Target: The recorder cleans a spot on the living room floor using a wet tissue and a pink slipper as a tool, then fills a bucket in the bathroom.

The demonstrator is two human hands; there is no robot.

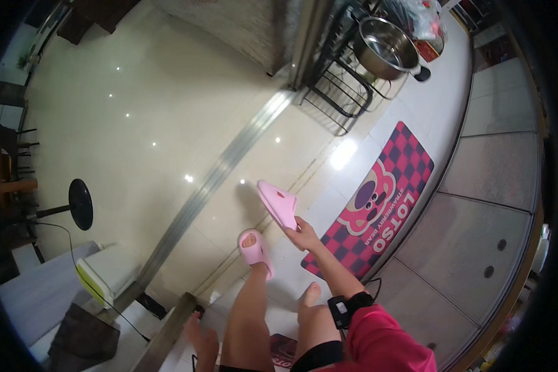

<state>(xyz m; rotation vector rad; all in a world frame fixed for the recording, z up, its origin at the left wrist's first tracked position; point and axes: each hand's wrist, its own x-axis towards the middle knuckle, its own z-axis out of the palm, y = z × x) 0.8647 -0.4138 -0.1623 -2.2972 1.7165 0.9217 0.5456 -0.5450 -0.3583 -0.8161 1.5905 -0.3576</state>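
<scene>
A pink slipper (279, 202) is in my right hand (303, 234), held by one end above the tiled floor. The matching pink slipper (255, 253) is on my left foot. My right foot (312, 294) is bare. Near the bottom, my left hand (201, 338) hangs beside my left leg, close to a door frame edge, with fingers apart and nothing seen in it. A black device is strapped to my right arm.
A pink checked mat (376, 204) lies to the right along cabinets with dark panels (486, 237). A steel pot (387, 49) stands by a black metal rack (339, 95). A metal floor track (223, 169) crosses the floor; a round black stand base (81, 204) is at left.
</scene>
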